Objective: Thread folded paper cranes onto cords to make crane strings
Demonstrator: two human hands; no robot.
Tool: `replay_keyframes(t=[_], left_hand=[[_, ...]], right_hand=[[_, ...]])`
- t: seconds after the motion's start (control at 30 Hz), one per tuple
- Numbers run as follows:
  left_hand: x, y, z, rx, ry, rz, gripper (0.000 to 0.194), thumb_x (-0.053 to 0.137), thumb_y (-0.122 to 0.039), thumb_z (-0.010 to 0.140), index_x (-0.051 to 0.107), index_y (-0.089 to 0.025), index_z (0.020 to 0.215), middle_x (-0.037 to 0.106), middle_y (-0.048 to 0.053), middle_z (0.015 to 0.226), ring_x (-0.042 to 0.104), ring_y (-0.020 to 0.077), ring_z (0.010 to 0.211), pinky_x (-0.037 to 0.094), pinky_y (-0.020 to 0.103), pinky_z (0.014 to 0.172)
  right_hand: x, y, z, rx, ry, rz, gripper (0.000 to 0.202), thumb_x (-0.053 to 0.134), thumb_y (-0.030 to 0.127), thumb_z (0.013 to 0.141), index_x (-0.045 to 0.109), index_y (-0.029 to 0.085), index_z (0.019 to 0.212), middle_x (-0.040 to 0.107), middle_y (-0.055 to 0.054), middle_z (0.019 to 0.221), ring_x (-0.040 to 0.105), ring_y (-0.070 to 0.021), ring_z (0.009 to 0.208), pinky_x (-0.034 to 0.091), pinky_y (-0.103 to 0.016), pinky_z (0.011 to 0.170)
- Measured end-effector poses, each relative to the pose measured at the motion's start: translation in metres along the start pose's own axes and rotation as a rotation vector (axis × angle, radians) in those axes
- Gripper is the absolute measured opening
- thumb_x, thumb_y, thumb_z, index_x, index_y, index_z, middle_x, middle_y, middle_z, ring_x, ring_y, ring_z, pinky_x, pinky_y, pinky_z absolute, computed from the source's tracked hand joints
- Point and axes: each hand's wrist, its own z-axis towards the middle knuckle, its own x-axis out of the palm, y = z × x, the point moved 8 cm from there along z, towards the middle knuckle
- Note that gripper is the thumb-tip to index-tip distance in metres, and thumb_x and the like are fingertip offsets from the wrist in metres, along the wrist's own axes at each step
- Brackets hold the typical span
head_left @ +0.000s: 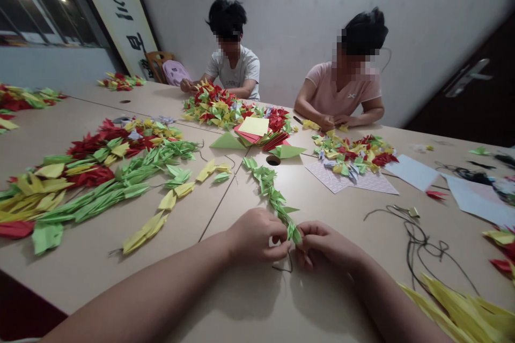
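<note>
A string of folded green paper pieces [270, 185] lies on the table, running from the middle toward me. At its near end, my left hand [259, 233] is closed, with fingers pinched on the last pieces. My right hand [324, 244] meets it from the other side, thumb and fingers closed on the lowest green piece. A thin dark cord [290, 263] sticks out below my left fingers. To the left lie a string of yellow folded paper [168, 201] and a thick bundle of green strings [120, 185].
Two people sit across the table, their hands at paper pieces. Mixed paper heap [225, 104], square sheets [257, 126] and another pile [354, 153] lie between us. Loose black cord [418, 241] with a binder clip [413, 213] is at right. Yellow paper strings [462, 305] fill the near right corner.
</note>
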Motion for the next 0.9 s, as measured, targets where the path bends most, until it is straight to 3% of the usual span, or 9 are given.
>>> replay_keyframes(t=[0.27,0.53,0.77,0.9], left_hand=[[-0.001,0.007,0.002,-0.054,0.06,-0.309,0.012,0.045,-0.017,0.074,0.057,-0.014,0.069,0.059,0.004,0.077,0.054,0.0125,0.073,0.044,0.023,0.067],[-0.001,0.012,0.003,-0.118,0.086,-0.539,0.009,0.048,-0.013,0.072,0.052,-0.014,0.064,0.057,0.004,0.078,0.054,0.0117,0.074,0.044,0.022,0.067],[0.001,0.016,0.003,-0.168,0.112,-0.574,0.015,0.047,-0.016,0.074,0.047,-0.015,0.059,0.055,0.003,0.074,0.051,0.0121,0.072,0.041,0.022,0.065],[0.005,0.021,0.002,-0.256,0.126,-0.439,0.016,0.048,-0.021,0.076,0.048,-0.014,0.061,0.051,0.001,0.066,0.048,0.0117,0.065,0.038,0.022,0.059]], right_hand=[[0.0,0.0,0.0,-0.019,0.029,-0.042,0.007,0.047,0.019,0.063,0.052,0.014,0.063,0.056,0.001,0.048,0.049,-0.007,0.041,0.036,-0.017,0.042],[-0.005,0.002,-0.001,-0.044,-0.072,-0.068,0.01,0.05,0.022,0.067,0.052,0.014,0.062,0.056,0.0,0.056,0.048,-0.0068,0.046,0.037,-0.017,0.043],[-0.005,0.006,-0.002,-0.081,-0.095,-0.053,0.017,0.055,0.031,0.072,0.049,0.015,0.069,0.053,0.002,0.059,0.048,-0.0073,0.048,0.039,-0.018,0.043],[-0.002,0.008,-0.002,-0.102,-0.067,-0.023,0.02,0.056,0.033,0.073,0.048,0.015,0.068,0.055,0.0,0.062,0.05,-0.0076,0.051,0.04,-0.018,0.045]])
